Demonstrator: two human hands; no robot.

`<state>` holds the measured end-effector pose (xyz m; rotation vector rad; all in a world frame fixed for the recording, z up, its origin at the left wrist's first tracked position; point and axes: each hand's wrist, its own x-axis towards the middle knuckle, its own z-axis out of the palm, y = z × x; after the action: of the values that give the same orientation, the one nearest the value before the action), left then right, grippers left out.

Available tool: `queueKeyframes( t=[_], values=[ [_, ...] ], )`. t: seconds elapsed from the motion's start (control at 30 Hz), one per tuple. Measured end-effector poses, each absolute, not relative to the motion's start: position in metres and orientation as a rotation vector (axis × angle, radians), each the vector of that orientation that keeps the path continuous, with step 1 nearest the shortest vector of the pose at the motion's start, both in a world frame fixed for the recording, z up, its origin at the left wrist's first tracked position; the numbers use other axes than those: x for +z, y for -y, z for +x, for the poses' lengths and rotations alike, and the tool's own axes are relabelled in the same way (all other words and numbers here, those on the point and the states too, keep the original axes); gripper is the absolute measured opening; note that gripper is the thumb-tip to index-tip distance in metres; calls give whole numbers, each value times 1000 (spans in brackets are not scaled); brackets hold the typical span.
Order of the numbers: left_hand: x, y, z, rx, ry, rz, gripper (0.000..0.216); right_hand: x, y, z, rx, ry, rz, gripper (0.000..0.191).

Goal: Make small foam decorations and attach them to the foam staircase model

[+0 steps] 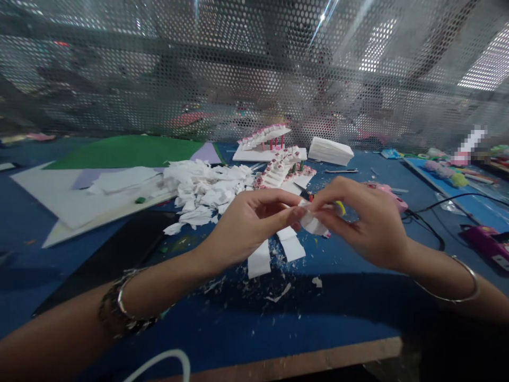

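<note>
Between both hands, in front of me, is a small piece of white tissue paper (pixel 313 224), gathered into folds. My left hand (pixel 248 220) pinches its left edge with thumb and fingers. From the other side, my right hand (pixel 360 223) has its fingertips closed on the upper right of the same piece. Two flat white paper strips (pixel 259 260) lie on the table below the hands. Just beyond them stands a small white stair model (pixel 280 167) with pink and dark red trim, its lower part partly hidden by my fingers.
A heap of torn white tissue (pixel 207 193) lies left of centre, beside green sheets (pixel 127 151) and white boards. Another stair model (pixel 264 139) and a folded tissue stack (pixel 331 151) stand behind. A purple device (pixel 487 246) and black cables are at right. Perforated metal (pixel 254 69) closes off the back.
</note>
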<state>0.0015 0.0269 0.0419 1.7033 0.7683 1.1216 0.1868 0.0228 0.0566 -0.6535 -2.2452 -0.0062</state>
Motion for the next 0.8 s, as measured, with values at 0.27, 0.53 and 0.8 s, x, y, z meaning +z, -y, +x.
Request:
queueKeyframes(
  t=[0.27,0.53,0.8],
  values=[
    [38,-27,0,1189,-821,1734,9,64,-19,184,206,2234,-625,11],
    [40,-27,1,1158,-780,1733,7,66,-19,187,349,2267,-674,17],
    [43,-26,0,1142,-776,1661,8,67,-20,188,302,2238,-653,14]
  ],
)
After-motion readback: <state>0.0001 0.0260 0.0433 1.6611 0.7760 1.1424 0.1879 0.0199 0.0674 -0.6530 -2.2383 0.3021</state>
